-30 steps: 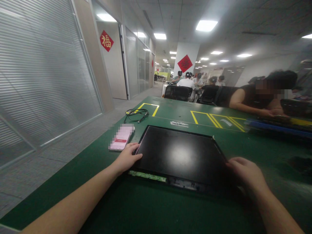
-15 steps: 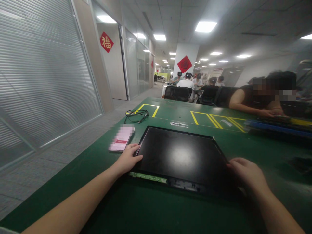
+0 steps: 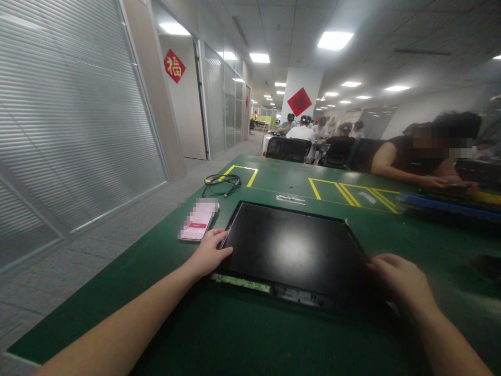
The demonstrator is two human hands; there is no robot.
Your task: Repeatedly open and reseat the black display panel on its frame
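Note:
A black display panel [image 3: 282, 240] lies screen up on the green table, a ceiling light mirrored in its surface. Along its near edge shows a strip of green circuit board [image 3: 242, 283]. My left hand [image 3: 209, 253] grips the panel's left edge, thumb on top of the frame and fingers along the side. At the right edge, my right hand [image 3: 403, 279] pinches the frame; its lower fingers are hidden beneath the hand. Just beyond my left hand lies a phone [image 3: 199, 222] with a pinkish screen, partly blurred out.
A coiled black cable [image 3: 221, 183] rests at the table's far left. Yellow tape outlines [image 3: 332, 184] mark the green tabletop [image 3: 274, 172]. Across at the right, a person [image 3: 422, 156] leans over a blue-edged tray [image 3: 450, 203]. Chairs [image 3: 287, 149] and other people are farther back.
The whole view has shifted slightly, so things appear a little farther right. Both hands keep their places on the panel's edges.

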